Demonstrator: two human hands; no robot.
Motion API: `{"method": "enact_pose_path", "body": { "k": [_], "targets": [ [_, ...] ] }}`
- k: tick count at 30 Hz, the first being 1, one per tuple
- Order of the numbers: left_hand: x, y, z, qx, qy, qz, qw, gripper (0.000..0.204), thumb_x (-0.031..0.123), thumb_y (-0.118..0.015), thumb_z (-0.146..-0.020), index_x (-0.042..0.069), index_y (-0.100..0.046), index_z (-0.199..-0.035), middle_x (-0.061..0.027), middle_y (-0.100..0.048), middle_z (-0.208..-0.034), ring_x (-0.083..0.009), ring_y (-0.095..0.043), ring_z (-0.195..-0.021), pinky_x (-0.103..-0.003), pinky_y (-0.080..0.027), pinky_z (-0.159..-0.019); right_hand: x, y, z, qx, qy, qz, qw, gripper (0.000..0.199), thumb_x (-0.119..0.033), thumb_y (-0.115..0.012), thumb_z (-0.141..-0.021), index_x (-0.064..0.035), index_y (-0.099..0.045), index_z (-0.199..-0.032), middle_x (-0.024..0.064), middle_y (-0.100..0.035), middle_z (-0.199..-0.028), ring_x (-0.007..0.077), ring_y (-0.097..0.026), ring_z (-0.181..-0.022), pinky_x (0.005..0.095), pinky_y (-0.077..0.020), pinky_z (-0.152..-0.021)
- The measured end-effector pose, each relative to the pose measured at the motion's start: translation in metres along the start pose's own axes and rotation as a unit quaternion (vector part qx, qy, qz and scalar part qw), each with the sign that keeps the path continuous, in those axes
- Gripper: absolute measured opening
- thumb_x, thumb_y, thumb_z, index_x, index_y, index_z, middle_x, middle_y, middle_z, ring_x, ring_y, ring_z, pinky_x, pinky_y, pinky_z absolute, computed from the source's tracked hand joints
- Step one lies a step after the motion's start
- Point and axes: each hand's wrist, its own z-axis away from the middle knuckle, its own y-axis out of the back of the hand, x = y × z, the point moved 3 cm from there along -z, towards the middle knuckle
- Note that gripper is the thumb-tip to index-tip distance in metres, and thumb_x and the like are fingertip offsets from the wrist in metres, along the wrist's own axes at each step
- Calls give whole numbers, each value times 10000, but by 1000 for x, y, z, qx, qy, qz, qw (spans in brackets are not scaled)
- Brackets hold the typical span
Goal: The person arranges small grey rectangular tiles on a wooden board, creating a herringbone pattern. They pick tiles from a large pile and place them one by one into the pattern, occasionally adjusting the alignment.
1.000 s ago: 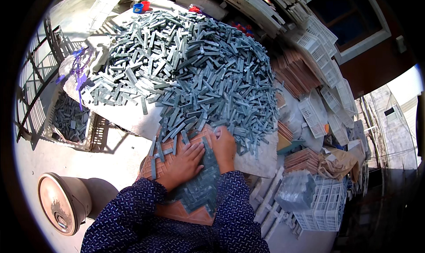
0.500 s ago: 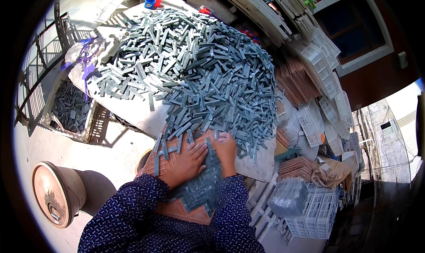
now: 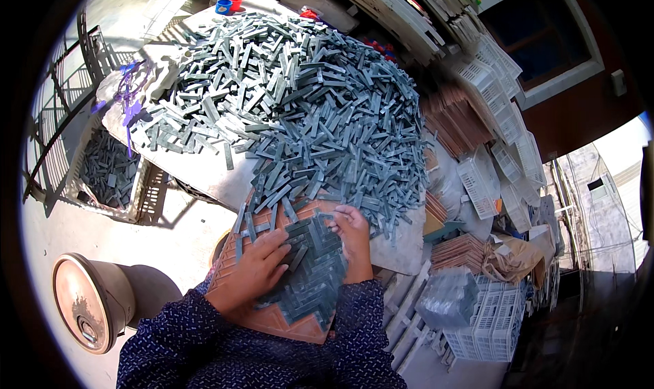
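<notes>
A terracotta-coloured tray (image 3: 293, 326) with a moulded herringbone pattern lies in front of me, largely filled with dark grey-green stone strips (image 3: 315, 270) set in zigzag rows. My left hand (image 3: 255, 270) rests over the tray's left part, fingers stretched out, their tips beside a couple of strips lying askew on the rows. At the tray's upper right, my right hand (image 3: 352, 234) has its fingers bent, thumb and fingertips pinching what looks like a small strip. Several loose strips (image 3: 272, 215) lie across the tray's upper left edge.
A big heap of loose strips (image 3: 306, 96) covers the table (image 3: 402, 249) beyond the tray. To the left stand a crate of strips (image 3: 139, 184) and a round brown container (image 3: 85, 300). Stacked terracotta trays (image 3: 456, 116) and white plastic crates (image 3: 484, 328) line the right side.
My left hand has slid left and nearer to me, uncovering more of the filled rows. My right hand has loosened from a fist to bent, partly spread fingers.
</notes>
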Motion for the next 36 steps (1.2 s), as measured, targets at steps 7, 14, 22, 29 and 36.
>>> {"method": "enact_pose_path", "body": {
  "k": [7, 14, 22, 29, 36],
  "targets": [
    [-9, 38, 55, 4, 93, 19, 995, 346, 28, -654, -762, 24, -599, -1104, -143, -588, -1169, -332, -559, -1104, -413, -463, -943, 15, -22, -20, -22, 65, 177, 982, 143, -59, -656, -835, 17, -625, -952, 60, -630, -751, 95, -575, -601, 224, -457, -546],
    [-12, 41, 62, 5, 96, 15, 995, 306, 11, -645, -759, 35, -614, -1062, -150, -618, -1085, -328, -607, -997, -386, -507, -855, -8, -51, -16, -23, 227, 403, 886, 240, -83, -655, -795, 8, -643, -1016, 100, -661, -855, 195, -597, -700, 298, -472, -661],
    [-11, 39, 59, -2, 102, 24, 994, 291, 31, -646, -769, 38, -622, -1058, -139, -643, -1013, -329, -619, -923, -389, -509, -804, 10, -67, 13, 92, 358, 509, 777, 251, -59, -645, -791, -11, -626, -1037, 189, -651, -976, 390, -601, -903, 440, -478, -781],
    [-9, 43, 59, -5, 95, 19, 995, 287, 41, -639, -776, 36, -627, -1063, -145, -640, -1034, -319, -619, -944, -389, -508, -807, 0, -68, 15, 12, 296, 480, 826, 156, -68, -659, -802, -17, -653, -950, 164, -645, -994, 357, -603, -924, 397, -482, -804],
    [10, -5, 5, -16, 24, -119, 992, 540, 136, -669, -770, -31, -494, -1252, -188, -500, -1308, -346, -429, -1261, -478, -326, -1047, -14, -34, 27, 113, 200, 277, 933, 151, -59, -647, -838, 18, -673, -965, 73, -664, -797, 131, -601, -670, 256, -468, -632]
  ]
}}
